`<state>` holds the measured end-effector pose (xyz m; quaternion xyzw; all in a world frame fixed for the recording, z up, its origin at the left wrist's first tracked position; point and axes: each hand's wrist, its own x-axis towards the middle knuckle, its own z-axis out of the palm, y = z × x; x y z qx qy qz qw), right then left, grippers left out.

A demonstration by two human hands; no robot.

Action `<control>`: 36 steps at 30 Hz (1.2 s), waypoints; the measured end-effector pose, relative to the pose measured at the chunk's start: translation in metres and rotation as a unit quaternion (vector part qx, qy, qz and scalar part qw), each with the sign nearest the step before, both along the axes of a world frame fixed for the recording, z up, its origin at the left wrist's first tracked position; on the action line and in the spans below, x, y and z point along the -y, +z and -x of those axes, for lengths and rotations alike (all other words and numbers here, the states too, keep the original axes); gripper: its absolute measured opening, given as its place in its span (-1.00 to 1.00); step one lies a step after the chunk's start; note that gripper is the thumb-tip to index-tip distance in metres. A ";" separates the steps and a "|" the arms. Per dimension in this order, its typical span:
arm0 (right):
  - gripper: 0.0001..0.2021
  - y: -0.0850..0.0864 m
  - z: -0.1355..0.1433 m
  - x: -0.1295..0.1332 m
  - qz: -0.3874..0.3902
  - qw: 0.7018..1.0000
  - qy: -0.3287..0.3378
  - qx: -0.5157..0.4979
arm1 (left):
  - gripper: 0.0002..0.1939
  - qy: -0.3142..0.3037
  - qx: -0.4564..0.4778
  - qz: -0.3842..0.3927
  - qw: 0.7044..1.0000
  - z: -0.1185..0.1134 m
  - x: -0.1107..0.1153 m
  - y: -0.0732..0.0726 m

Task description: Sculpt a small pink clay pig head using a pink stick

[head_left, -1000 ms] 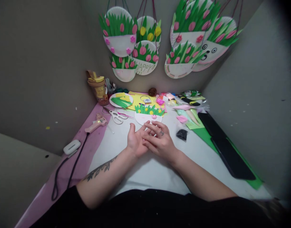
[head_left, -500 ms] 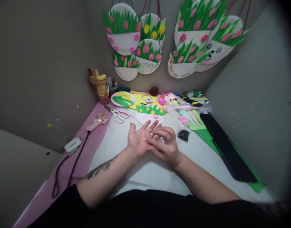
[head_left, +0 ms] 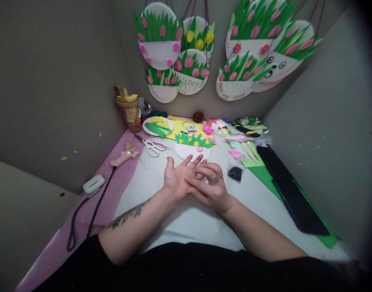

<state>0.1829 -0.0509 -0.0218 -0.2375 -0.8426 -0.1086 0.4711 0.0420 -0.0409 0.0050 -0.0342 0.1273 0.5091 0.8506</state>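
My left hand (head_left: 176, 178) is held palm up over the table, its thumb and fingers spread. The curled fingers of my right hand (head_left: 212, 184) press onto that palm, and a ring shows on one finger. Whatever lies between the right fingertips and the palm is hidden now; a tiny pink lump showed there a moment ago. Just beyond my hands lies a cut paper plate (head_left: 189, 153) with green paper grass, yellow flowers and a pink snout-like piece. A black packet (head_left: 235, 173) lies right of my right hand.
White scissors (head_left: 152, 148) and a pink glue gun (head_left: 127, 155) lie left. Behind them stand a tumbler (head_left: 131, 113) and a plate of paper strips (head_left: 158, 126). Clay bags (head_left: 246, 142) and a black case (head_left: 295, 194) lie right. Decorated plates (head_left: 160, 52) hang on the wall.
The right fingertips have shifted slightly over the left palm, and the tiny pink lump at them is now covered. The view has moved a little; the table things stay put.
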 end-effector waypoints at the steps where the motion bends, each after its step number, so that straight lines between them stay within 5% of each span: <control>1: -0.74 0.000 0.000 0.000 0.001 1.000 -0.001 0.002 | -0.27 0.000 0.000 0.001 1.000 0.000 0.000 0.000; 36: -0.69 -0.003 0.001 -0.001 0.035 0.999 0.011 -0.002 | -0.29 0.000 -0.001 0.001 1.000 0.001 -0.001 -0.002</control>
